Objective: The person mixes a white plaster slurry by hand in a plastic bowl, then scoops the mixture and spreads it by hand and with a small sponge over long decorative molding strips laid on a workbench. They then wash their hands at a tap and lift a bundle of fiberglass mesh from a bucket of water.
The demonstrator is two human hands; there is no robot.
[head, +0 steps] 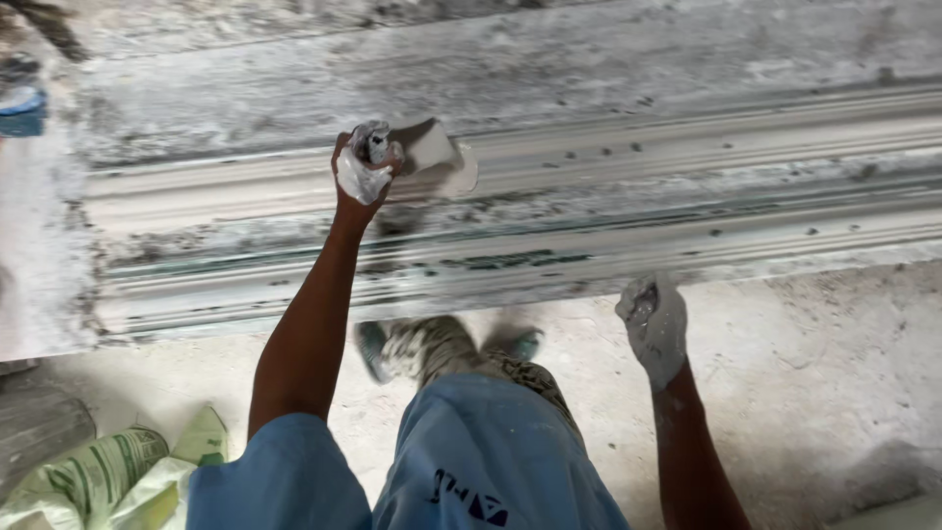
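Head view: left hand [363, 167] gripped a plaster-caked scraper [437, 157] against the far side of the long grooved plaster moulding [687, 186]. Right hand [654, 324], plaster-coated, half-curled and apparently empty, hung off its near edge; smoothing step likely, needing steady strokes along the grooves

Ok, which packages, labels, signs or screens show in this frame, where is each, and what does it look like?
Woven sack: bottom left on the floor, crumpled, pale with green printing.
Printed mark on shorts: bottom centre, small dark lettering on blue cloth.
No signs or screens in view.
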